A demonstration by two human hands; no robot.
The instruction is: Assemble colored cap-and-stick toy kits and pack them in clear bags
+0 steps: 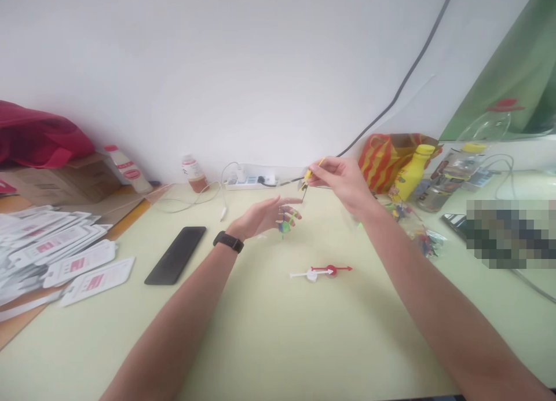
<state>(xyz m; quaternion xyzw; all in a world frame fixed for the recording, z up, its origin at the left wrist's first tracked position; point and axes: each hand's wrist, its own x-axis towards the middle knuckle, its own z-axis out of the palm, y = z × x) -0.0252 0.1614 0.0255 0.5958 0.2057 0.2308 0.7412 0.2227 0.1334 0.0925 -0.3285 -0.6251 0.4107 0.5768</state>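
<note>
My right hand [345, 179] is raised above the table, its thumb and fingertips pinched on a small yellow and black piece [307, 176], blurred. A thin dark part of that piece reaches down to the index fingertip of my left hand [263, 217]. The left index finger is stretched out, while its lower fingers curl around a green arrow spinner [285, 227] with blue parts crossing it. On the table nearer me lie a white arrow spinner [311, 276] and a red arrow spinner [332, 270], overlapping.
A black phone [176, 255] and stacked white badges [78, 265] lie to the left. Along the wall stand a bottle [194, 174] and a power strip [251, 179]. At right are a striped bag [373, 163], a yellow bottle [412, 172] and a plastic packet of coloured pieces [428, 241].
</note>
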